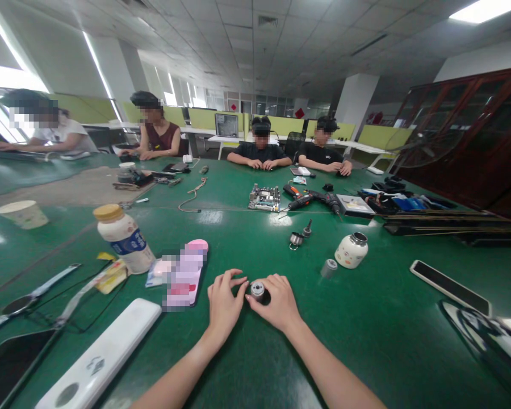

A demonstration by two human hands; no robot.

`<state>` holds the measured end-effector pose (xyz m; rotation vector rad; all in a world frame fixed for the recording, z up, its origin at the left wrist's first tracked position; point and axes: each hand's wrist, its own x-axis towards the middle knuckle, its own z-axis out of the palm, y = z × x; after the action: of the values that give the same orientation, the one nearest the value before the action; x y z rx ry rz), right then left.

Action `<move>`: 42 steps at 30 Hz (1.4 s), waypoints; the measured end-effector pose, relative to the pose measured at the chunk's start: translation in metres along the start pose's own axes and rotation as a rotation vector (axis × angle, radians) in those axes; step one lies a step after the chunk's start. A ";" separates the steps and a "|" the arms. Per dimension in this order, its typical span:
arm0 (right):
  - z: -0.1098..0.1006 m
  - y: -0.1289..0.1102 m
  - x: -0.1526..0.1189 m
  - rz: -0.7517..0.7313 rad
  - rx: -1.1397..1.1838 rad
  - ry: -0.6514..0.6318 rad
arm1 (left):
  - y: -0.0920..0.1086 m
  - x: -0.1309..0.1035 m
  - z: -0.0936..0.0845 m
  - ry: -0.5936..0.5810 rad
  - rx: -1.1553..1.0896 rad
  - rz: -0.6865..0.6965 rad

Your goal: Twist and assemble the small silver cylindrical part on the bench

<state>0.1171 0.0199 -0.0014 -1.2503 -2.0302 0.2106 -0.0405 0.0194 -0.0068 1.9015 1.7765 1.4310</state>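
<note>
A small silver metal cylinder (258,290) stands upright on the green table, with a round recess in its top face. Thumb and fingers of my right hand (276,301) curve round it and grip its side. Just left of it, my left hand (226,298) holds thumb and fingertips close together in a pinch; whatever is between them is too small to make out. Another metal cylinder (329,268) sits to the right of my hands. Beyond it lie a metal cup-shaped part with a ring (296,240) and a dark shafted part (308,228).
To the right are a white flask (351,250) and a phone (450,287). A bottle (125,238), pink case (187,272), white elongated device (102,349) and watch (19,305) lie left. Farther off are a circuit board (264,198), power drills (313,199) and several seated people.
</note>
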 end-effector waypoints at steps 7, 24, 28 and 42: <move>-0.001 -0.002 0.000 0.032 0.037 -0.006 | 0.001 0.000 -0.002 0.045 0.010 0.073; 0.002 0.002 -0.001 -0.022 -0.107 -0.009 | 0.015 -0.007 -0.002 0.040 -0.179 0.305; 0.004 0.004 -0.001 -0.038 -0.109 0.007 | 0.016 -0.006 -0.002 -0.032 -0.166 0.297; 0.001 0.003 -0.001 -0.049 -0.119 -0.010 | 0.021 -0.006 -0.004 -0.071 -0.160 0.251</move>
<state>0.1187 0.0212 -0.0041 -1.2718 -2.1055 0.0739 -0.0286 0.0064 0.0064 2.1186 1.3863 1.5111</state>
